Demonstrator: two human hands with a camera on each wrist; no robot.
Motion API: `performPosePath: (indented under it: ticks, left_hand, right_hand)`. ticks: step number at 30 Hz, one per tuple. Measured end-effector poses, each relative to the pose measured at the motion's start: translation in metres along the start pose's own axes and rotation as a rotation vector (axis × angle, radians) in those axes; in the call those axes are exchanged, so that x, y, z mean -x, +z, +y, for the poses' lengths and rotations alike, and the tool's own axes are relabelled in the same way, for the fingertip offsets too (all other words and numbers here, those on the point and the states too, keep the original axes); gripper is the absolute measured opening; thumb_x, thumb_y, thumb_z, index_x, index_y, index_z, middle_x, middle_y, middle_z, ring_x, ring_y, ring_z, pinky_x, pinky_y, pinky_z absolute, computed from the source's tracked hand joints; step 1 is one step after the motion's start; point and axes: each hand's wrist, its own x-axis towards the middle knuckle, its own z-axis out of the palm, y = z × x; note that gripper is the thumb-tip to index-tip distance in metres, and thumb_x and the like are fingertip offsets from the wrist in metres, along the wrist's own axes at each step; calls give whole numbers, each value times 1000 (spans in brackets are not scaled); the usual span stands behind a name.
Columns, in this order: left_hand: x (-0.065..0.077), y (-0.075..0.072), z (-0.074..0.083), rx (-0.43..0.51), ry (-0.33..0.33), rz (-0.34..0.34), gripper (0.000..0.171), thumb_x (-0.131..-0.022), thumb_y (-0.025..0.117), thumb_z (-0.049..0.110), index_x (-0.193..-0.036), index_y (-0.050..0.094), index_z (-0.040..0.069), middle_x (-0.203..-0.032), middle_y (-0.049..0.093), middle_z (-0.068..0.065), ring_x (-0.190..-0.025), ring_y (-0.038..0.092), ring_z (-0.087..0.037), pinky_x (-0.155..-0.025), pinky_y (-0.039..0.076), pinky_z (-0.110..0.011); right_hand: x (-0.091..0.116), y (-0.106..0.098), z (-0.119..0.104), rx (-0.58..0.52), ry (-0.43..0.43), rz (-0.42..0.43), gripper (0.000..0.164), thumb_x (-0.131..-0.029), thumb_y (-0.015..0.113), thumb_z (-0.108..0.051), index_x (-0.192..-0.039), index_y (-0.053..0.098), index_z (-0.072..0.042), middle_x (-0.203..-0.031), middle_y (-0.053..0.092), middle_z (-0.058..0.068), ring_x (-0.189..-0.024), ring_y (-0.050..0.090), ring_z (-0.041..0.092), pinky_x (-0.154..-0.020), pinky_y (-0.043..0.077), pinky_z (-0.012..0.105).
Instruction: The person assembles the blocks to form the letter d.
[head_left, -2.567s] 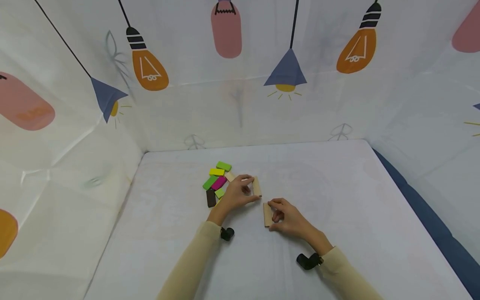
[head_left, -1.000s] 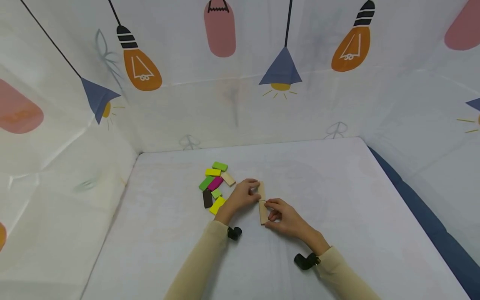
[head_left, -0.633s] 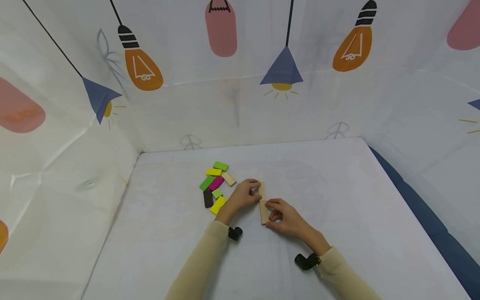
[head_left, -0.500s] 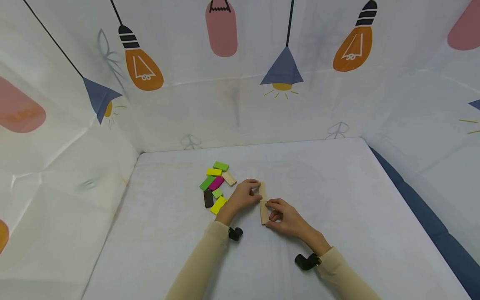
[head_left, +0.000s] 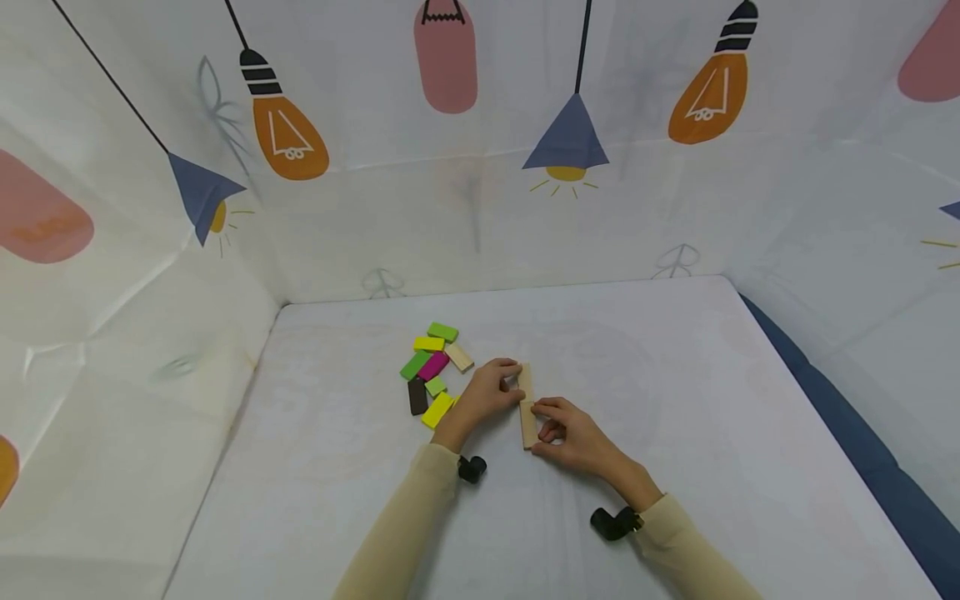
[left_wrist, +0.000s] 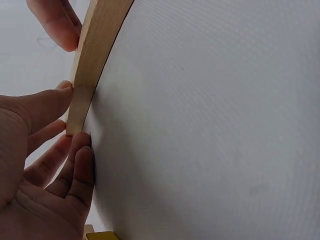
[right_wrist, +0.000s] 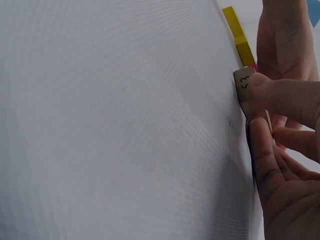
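Two plain wooden blocks lie end to end in a line on the white table, one far (head_left: 526,379) and one near (head_left: 529,427). My left hand (head_left: 486,393) holds the far block from its left side, thumb toward the joint and fingertips at the far end. From the right, my right hand (head_left: 576,437) grips the near block, index finger by the joint and thumb at its near end. In the left wrist view the two blocks form one strip (left_wrist: 102,45). Dark printed marks show on the near block's end (right_wrist: 243,82) in the right wrist view.
Left of my left hand lies a loose group of blocks: green (head_left: 443,332), yellow (head_left: 437,410), magenta (head_left: 433,365), dark brown (head_left: 417,397) and another plain wooden one (head_left: 460,357). A printed white curtain (head_left: 480,208) stands behind the table's far edge.
Earlier the two wooden blocks were apart and offset; my hands have brought them together end to end. Over the last second hands and blocks have stayed still.
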Motion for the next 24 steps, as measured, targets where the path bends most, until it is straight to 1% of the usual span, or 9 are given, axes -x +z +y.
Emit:
performPosePath:
  ticks: [5, 8, 11, 15, 18, 22, 24]
  left_hand:
    - [0, 0, 0, 3, -4, -8, 52, -94, 75, 15, -141, 60, -1, -145, 58, -18, -90, 60, -14, -78, 53, -24]
    - [1, -1, 0, -1, -2, -12, 52, -95, 75, 15, -141, 60, -1, -145, 58, -17, -91, 60, -15, -79, 52, -24]
    - [3, -2, 1, -4, 2, -1, 51, -95, 75, 15, -141, 60, 0, -145, 58, -17, -91, 61, -16, -79, 54, -24]
    - [9, -6, 0, -6, 0, 50, 49, -95, 74, 15, -141, 61, 4, -143, 60, -15, -95, 67, -17, -83, 57, -27]
    - [15, -11, -4, 9, 15, 94, 48, -96, 73, 15, -141, 61, 5, -139, 64, -13, -98, 69, -19, -87, 59, -31]
    - [27, -24, -11, 61, 52, 168, 44, -95, 73, 9, -137, 63, 1, -132, 67, -16, -101, 69, -26, -89, 60, -36]
    - [34, -32, -15, 83, 57, 203, 43, -94, 73, 7, -135, 64, 0, -130, 68, -18, -102, 69, -28, -89, 61, -39]
  right_hand:
    - [0, -1, -2, 2, 9, -5, 59, -84, 83, -3, -135, 58, 12, -136, 55, 28, -88, 70, 13, -78, 61, 25]
    - [-1, -2, -2, -15, 21, -10, 58, -85, 83, -5, -135, 58, 11, -135, 55, 28, -88, 71, 14, -78, 61, 26]
    - [-3, -4, -1, -25, 35, 14, 54, -88, 81, -7, -135, 58, 8, -135, 56, 26, -87, 72, 15, -77, 61, 27]
    - [-11, -5, 2, 10, 36, 91, 51, -88, 81, -9, -134, 61, 4, -134, 60, 22, -87, 71, 17, -74, 60, 27]
    - [-17, -4, 5, 29, 17, 141, 51, -87, 81, -8, -133, 63, 3, -134, 61, 20, -90, 70, 23, -72, 58, 27]
    - [-25, -2, 9, 75, -4, 164, 51, -87, 82, -10, -133, 64, 1, -136, 62, 18, -98, 66, 26, -73, 55, 27]
    - [-28, 0, 11, 102, 3, 166, 52, -86, 83, -13, -133, 65, 0, -137, 62, 16, -101, 64, 26, -75, 53, 27]
